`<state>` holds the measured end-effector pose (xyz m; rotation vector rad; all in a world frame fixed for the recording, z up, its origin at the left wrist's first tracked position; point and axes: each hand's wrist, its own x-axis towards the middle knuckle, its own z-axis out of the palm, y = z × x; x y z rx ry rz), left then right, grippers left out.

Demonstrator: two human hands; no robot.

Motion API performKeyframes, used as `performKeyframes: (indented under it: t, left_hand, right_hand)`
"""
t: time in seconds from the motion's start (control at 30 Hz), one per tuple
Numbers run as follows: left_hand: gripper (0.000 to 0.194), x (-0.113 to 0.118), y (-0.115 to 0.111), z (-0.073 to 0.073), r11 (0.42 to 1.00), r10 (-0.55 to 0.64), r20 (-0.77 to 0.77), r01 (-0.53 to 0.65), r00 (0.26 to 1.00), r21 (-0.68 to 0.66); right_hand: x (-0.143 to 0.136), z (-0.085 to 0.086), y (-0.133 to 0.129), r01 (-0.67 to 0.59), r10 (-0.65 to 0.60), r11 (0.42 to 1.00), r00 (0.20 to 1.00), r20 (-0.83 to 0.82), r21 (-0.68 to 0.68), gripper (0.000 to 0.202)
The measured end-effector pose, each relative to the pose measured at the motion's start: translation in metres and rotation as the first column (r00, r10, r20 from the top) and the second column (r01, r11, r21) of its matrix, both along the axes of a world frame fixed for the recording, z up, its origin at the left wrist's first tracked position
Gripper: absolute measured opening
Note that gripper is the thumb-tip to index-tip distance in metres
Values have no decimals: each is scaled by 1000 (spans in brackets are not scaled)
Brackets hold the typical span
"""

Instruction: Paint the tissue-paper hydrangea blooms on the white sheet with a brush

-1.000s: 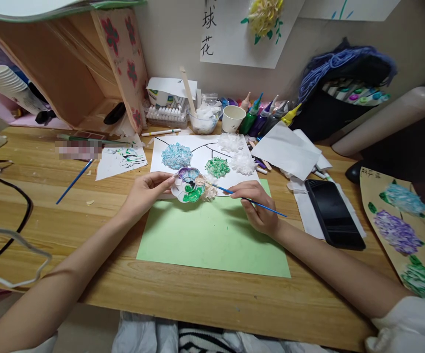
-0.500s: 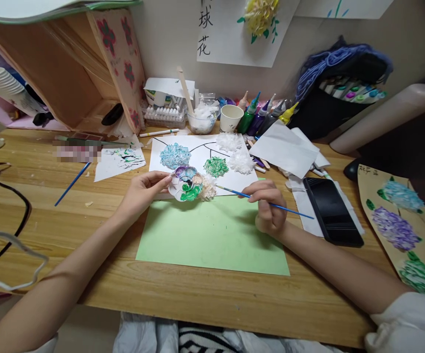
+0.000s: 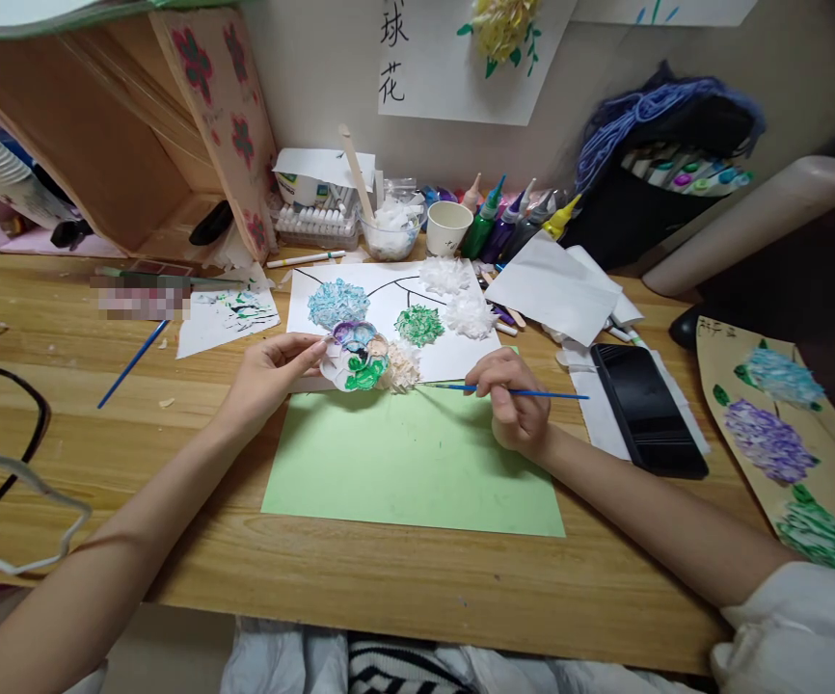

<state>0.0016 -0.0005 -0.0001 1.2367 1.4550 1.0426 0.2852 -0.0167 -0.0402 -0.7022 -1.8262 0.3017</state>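
Head view, left hand (image 3: 273, 374) pinching one palette (image 3: 354, 357), right hand (image 3: 513, 397) pinching one paintbrush (image 3: 558, 394), two white blooms (image 3: 470, 316)

1. Nearer you than both sets of fingers: open pass over green sheet (image 3: 410, 472), your forearms flanking it.
2. Between left fingers (image 3: 308, 359) and right fingers (image 3: 485, 372): palette (image 3: 352, 359) and peach flower (image 3: 404, 368) block the direct line.
3. Right of right fingers: held brush (image 3: 560, 394) juts toward phone (image 3: 649, 410); narrow gap.
4. Beyond right fingers: raised white flowers (image 3: 470, 315), then paper cup (image 3: 449, 231) and paint bottles (image 3: 480, 233).
5. Left of left fingers: room over desk (image 3: 197, 390) as far as loose brush (image 3: 133, 364).
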Motion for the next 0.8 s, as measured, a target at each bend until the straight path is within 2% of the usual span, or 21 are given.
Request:
performKeyframes:
  t: [0.23,0.33,0.47,0.6,0.73,0.8]
  left_hand:
    - [35,0,0,0,1000,7,12,-7,1000,-5]
    - [36,0,0,1,1000,11,8,-11,1000,-8]
    - [37,1,0,3,1000,8,-1,-8,1000,-3]
    - [38,1,-1,3,1000,12,-7,-12,1000,9]
    - [40,1,-1,2,1000,20,-21,-20,1000,14]
    - [41,0,0,1,1000,19,-17,-18,1000,14]
  right_hand:
    - [-1,1,0,-1,2,1000,1000,31,-28,18]
    - [-1,0,0,21,-21,1000,1000,-22,-3,17]
    - [-1,0,1,14,-13,999,999,32,-34,17]
    - [-1,0,1,33,-34,999,999,-28,-19,17]
    - [-1,0,0,31,-30,999,999,24,-44,17]
    - [0,0,0,33,-33,999,999,-9,-21,18]
